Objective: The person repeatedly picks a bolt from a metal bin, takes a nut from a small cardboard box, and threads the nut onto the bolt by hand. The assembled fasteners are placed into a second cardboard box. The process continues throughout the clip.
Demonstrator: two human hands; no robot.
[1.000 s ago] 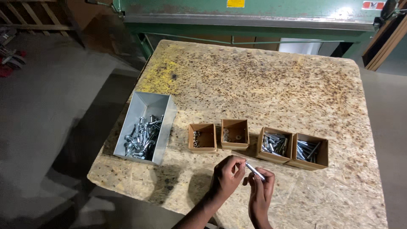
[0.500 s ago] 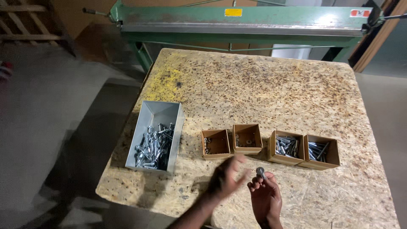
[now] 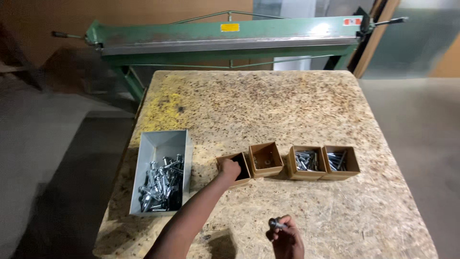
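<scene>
The bolt [image 3: 276, 224] sits pinched in the right hand [image 3: 287, 238] at the near edge of the table [image 3: 268, 105], at about 6 o'clock from the row of cardboard boxes. Only its head and a short length of shank show above the fingers, so that grip is clenched on the bolt but looks shallow. If the fingers loosen or turn, I judge the bolt could slip, fall onto the chipboard and roll off the near edge.

The left hand [image 3: 229, 169] is at the rim of the leftmost small box [image 3: 234, 169], at 10 o'clock from the bolt. Its fingers curl down into the opening; I cannot tell whether that grip grasps anything or is released, since the box wall hides the fingertips. The box is light and open-topped, so a push from the hand could tip it or shove it against the second box [image 3: 266, 159] just beside it at 3 o'clock, spilling small parts.

The left forearm stretches diagonally from the bottom of the view up to the box, wrist bent down. The right hand stays low and close to the body, knuckles up.

Further right, two more boxes [image 3: 324, 163] hold grey fasteners. At 9 o'clock from the left hand, the grey metal bin [image 3: 161, 144] holds a heap of bolts. A green machine [image 3: 230, 41] stands beyond the table's far edge at 12 o'clock.
</scene>
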